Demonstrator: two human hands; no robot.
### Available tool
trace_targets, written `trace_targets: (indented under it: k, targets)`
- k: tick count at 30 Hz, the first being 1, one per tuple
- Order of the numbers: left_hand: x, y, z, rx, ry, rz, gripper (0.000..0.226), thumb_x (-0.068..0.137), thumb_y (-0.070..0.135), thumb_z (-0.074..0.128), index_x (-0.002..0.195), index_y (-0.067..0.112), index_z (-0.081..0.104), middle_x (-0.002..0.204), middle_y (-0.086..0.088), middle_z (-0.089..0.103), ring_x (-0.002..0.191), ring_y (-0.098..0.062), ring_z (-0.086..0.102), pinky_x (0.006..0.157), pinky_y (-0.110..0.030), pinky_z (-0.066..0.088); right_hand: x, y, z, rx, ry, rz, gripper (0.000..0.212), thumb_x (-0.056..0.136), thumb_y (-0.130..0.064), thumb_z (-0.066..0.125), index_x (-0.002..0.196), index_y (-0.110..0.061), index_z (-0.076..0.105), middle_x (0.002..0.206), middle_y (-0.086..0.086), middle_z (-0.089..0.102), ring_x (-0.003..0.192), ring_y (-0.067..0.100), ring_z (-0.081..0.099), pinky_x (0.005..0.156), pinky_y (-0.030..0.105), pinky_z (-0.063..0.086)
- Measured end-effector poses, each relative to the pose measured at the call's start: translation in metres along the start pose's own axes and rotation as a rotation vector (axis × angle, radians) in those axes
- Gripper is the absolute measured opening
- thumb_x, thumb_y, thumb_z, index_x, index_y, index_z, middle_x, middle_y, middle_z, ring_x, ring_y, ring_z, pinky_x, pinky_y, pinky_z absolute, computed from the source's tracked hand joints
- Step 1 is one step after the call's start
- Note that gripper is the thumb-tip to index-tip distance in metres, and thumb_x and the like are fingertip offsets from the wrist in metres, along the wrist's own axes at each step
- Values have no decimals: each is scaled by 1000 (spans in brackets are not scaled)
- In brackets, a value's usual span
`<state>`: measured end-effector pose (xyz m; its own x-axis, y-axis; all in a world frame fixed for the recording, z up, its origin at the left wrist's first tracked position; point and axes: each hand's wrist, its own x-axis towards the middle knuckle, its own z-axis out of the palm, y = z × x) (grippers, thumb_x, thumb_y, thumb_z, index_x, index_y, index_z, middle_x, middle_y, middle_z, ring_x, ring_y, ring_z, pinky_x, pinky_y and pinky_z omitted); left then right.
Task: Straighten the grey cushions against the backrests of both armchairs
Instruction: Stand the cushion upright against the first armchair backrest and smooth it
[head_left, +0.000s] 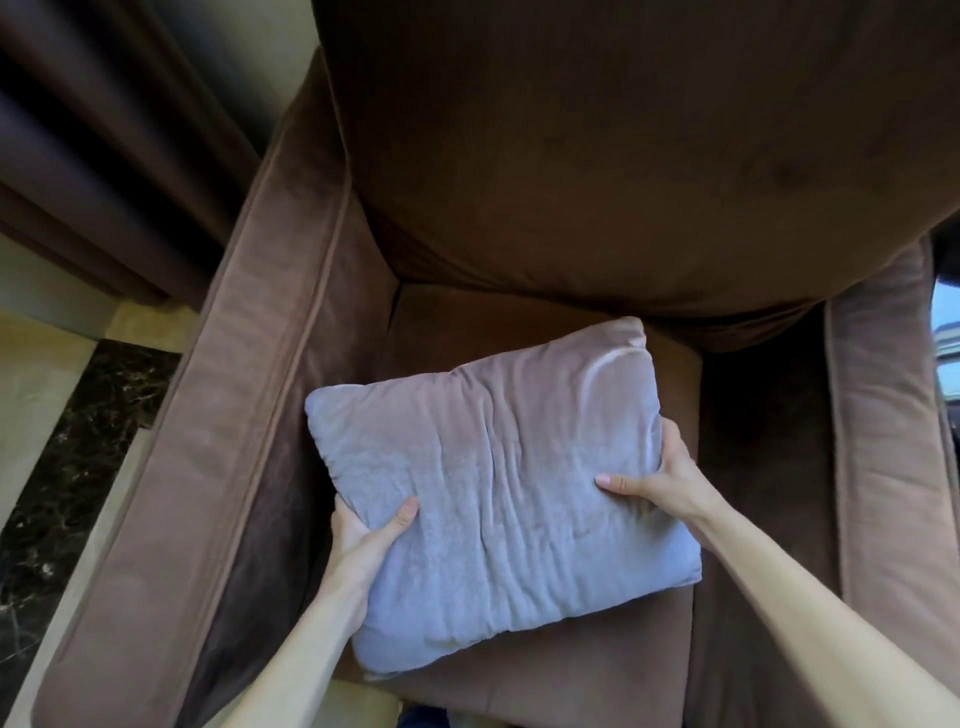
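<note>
Hands grip a grey cushion (498, 488) over the seat (545, 680) of a brown armchair, seen from above by the person wearing the camera. The left hand (363, 535) clasps the cushion's left edge, thumb pressed on the top face and the other fingers hidden underneath. The right hand (660, 478) clasps the right edge the same way, thumb lying across the fabric, the remaining fingers wrapped behind the side. Both hands are closed firmly on the cushion.

The cushion lies nearly flat and turned at a slant, its far corner pointing toward the backrest (623, 156) but not touching it; a strip of seat shows between them. Its near corner reaches toward the front of the seat. The fabric is creased down the middle. The armrests (244, 415) flank the seat on both sides, and dark curtains (93, 156) hang to the left.

Judging by this, the step in hand is repositioning this chair's cushion, with placement not yet done. The next move likely calls for tipping the cushion upright, squaring its edges with the chair, and pushing it back until it leans on the backrest. A second armchair is not in view.
</note>
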<state>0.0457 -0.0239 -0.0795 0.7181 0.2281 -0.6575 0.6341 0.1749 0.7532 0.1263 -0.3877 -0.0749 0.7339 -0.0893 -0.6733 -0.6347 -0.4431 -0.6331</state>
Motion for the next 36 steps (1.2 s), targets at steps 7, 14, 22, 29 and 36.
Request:
trace_targets:
  k: [7,14,22,29,36]
  targets:
    - [28,101,42,2,-117,257,76,71,43,88,133,39,43,136,13,58,121,0,59,102,-31,47,-22,-36,-41,331,162,-155,130,32,-63,95,140,-36,28,136,-14,50,123,7,54,103,39,48]
    - [75,170,80,131,-144,359,100,51,59,89,132,35,35,133,15,53,123,-1,54,105,-33,43,2,-71,-60,485,266,-259,127,36,-59,96,137,-33,23,136,-18,45,129,4,49,104,39,48]
    - [131,183,88,350,-121,310,108,58,50,89,145,32,29,148,5,46,137,-19,44,117,-49,36,32,-68,-56,505,270,-200,124,31,-57,97,129,-29,25,132,-12,45,127,10,50,107,41,47]
    - [136,221,72,569,-200,299,87,65,24,93,139,24,47,134,7,59,124,-14,54,104,-35,45,35,-75,-94,378,237,-163,116,50,-40,100,143,-25,32,140,-6,54,127,13,57,107,41,49]
    - [139,285,52,523,-49,550,22,92,19,69,114,23,70,89,-11,69,57,-9,55,49,-16,41,15,-124,-154,156,538,-429,37,91,-25,72,123,-37,59,106,-12,66,84,9,60,73,28,50]
